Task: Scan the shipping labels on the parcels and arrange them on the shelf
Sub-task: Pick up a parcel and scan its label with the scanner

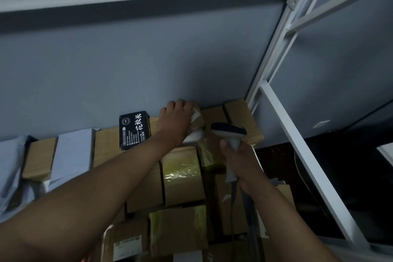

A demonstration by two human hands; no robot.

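Left hand (177, 120): your fingers curl over the far edge of a brown parcel (196, 118), gripping it on the shelf.
Right hand (239, 159): you grip the scanner (230, 132) by its handle, head just right of your left hand.
Label: a white label (194, 137) shows below your left hand.
Neighbours: black packet (135, 130) left of your left hand; more cartons beneath both hands.
Step in hand: seating the parcel, probably.
Next move: let go, then pick the next label to scan.
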